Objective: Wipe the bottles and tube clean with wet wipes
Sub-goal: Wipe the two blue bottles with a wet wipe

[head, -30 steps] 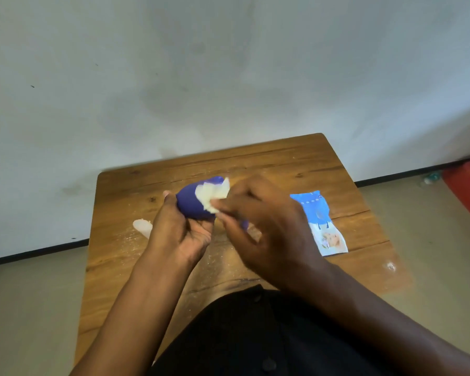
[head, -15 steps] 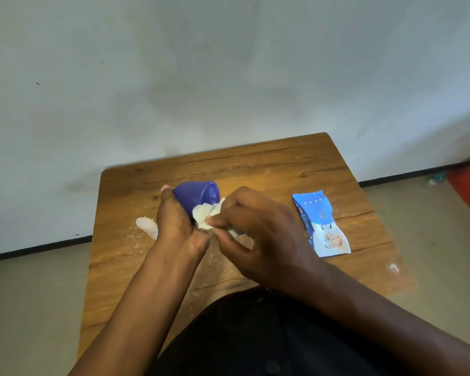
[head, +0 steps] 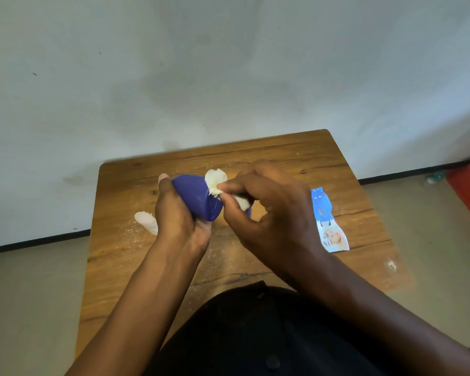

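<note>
Left hand (head: 179, 215) of mine grips the purple bottle (head: 198, 198) above the counter (head: 282, 150). Right hand (head: 269, 210) pinches a white wet wipe (head: 215, 181) against it.

Bottle (head: 198, 199): smooth purple plastic, slight sheen. Wipe (head: 215, 181): soft crumpled white cloth. Table (head: 282, 153): grained wood, dusty. Wipes packet (head: 329, 226): glossy blue film.

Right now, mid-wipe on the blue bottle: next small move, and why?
Probably drag the wet wipe further along the blue bottle toward its unwiped side. The left hand grips the bottle above the table, and the right hand pinches the wipe against its upper edge, so most of the visible face looks not yet covered.
</note>
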